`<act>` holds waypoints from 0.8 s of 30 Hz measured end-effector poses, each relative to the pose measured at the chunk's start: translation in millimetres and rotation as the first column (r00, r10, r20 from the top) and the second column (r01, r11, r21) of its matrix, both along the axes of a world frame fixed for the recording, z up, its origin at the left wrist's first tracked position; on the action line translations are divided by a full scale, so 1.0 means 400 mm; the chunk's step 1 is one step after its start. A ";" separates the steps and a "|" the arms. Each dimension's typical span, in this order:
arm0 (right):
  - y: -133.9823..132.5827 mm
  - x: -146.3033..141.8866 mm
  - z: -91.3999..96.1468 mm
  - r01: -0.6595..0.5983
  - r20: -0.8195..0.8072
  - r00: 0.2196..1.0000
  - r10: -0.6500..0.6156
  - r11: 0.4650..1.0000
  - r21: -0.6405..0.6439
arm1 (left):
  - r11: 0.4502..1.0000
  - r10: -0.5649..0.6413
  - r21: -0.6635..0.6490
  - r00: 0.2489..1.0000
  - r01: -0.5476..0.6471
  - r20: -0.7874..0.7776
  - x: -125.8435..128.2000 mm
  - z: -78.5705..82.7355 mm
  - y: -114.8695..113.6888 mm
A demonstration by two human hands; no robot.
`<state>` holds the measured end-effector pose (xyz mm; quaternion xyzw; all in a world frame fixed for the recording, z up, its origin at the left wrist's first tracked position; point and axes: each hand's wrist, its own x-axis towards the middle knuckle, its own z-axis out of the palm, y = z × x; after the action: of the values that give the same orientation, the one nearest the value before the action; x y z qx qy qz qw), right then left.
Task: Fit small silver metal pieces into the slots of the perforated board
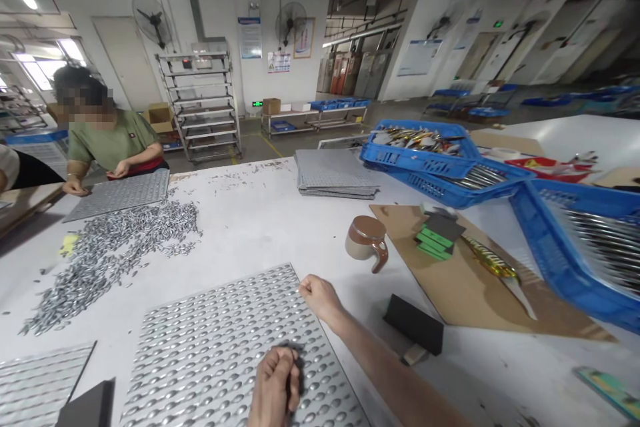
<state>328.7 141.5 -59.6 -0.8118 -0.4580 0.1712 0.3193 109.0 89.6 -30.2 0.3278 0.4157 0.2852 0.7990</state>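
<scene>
A grey dimpled tray [210, 340] with small silver pieces in its pockets lies in front of me on the white table [260, 213]. My left hand [274, 387] rests over the tray's near part, fingers curled round a small dark object [296, 357] that I cannot name. My right hand [318, 297] is closed at the tray's far right corner, thumb and fingers pinched at the rim; what it holds, if anything, is hidden. A loose heap of small silver pieces [110, 250] spreads over the table to the left.
A brown mug [367, 240], a black block [415, 325] and a cardboard sheet [450, 287] with green pads sit to the right. Blue crates [575, 267] line the right side. Stacked grey trays [334, 175] lie farther back. A seated co-worker [107, 140] handles another tray at far left.
</scene>
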 end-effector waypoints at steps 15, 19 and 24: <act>0.007 -0.021 0.050 -0.289 0.090 0.955 0.284 0.955 0.061 | 1.000 0.019 -0.009 1.000 -0.019 0.023 -0.010 -0.014 -0.002; 0.014 -0.012 0.049 -0.320 0.070 0.946 0.316 0.946 0.051 | 0.999 0.036 -0.021 0.999 -0.035 0.025 -0.004 -0.013 -0.005; 0.020 -0.013 0.052 -0.323 0.062 0.946 0.320 0.945 0.055 | 0.998 0.056 -0.044 0.998 -0.055 0.027 0.008 0.003 -0.010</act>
<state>323.5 149.4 -38.8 -0.7198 -0.5976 0.1848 0.3011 112.2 85.6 -29.1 0.2945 0.4193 0.3028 0.8036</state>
